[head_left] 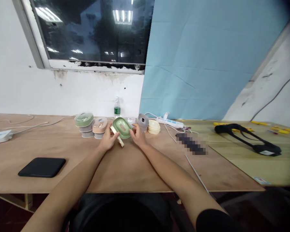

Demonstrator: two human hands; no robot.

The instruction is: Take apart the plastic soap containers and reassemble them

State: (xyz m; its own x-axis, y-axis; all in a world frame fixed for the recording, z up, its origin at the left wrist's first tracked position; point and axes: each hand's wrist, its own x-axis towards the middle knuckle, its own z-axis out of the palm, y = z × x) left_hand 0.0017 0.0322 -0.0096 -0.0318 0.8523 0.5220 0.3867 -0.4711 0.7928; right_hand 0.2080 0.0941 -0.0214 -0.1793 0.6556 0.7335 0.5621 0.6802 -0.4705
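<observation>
A green oval soap-dish piece [122, 128] is held tilted up above the wooden table [125, 167], between both hands. My left hand [108, 139] grips its left side, where a cream-coloured inner tray [117, 137] sticks out below. My right hand [138, 135] pinches its right edge. Just behind stand a stack with a green lid [84, 120], a pink stack [100, 125], a grey piece [143, 121] and a pile of cream trays [154, 126].
A black pad [42, 167] lies at the left front. A white power strip [170, 122] with cables, a water bottle [117, 109] and a black strap device [248, 138] lie behind and to the right. A blue sheet [207, 58] hangs on the wall.
</observation>
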